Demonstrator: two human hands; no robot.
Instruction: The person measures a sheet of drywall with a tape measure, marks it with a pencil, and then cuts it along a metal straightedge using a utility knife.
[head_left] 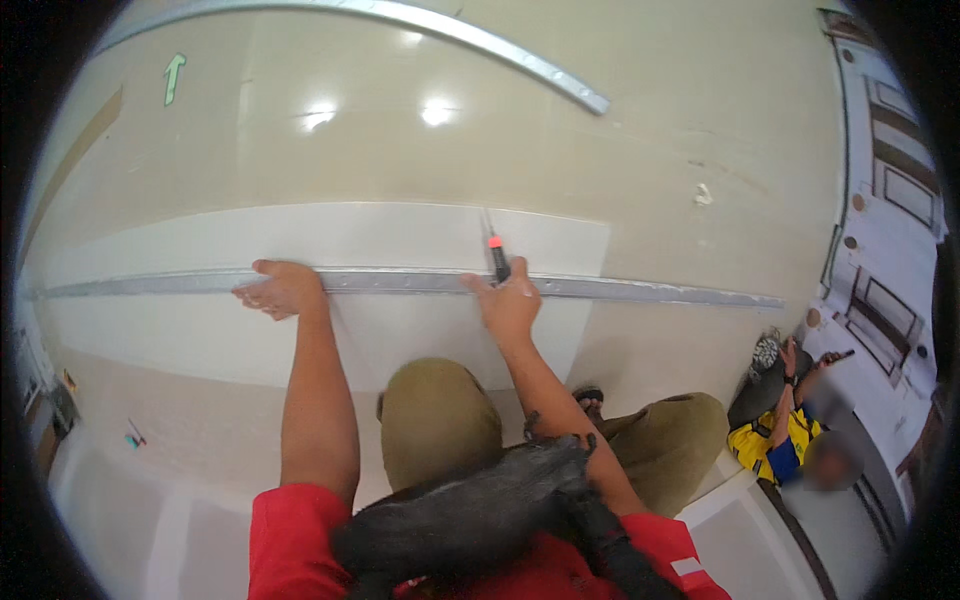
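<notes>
A long grey metal channel (400, 282) lies crosswise over a white board (400, 230) on the floor in front of me. My left hand (285, 289) rests on the channel left of the middle, thumb at its far edge and fingers at its near edge, holding it down. Further right, my right hand (512, 303) is at the same channel with thumb and forefinger spread around a slim tool (498, 258). This tool has a black handle, an orange-red collar and a thin metal tip pointing away from me. Its lower end is hidden at the hand.
Another metal channel (480, 40) lies on the floor at the far side. At the right, a person in yellow and blue (785, 435) sits beside a printed sheet with door pictures (880, 210). Small items (135, 438) lie at the left. My knee (438, 410) is close to the board.
</notes>
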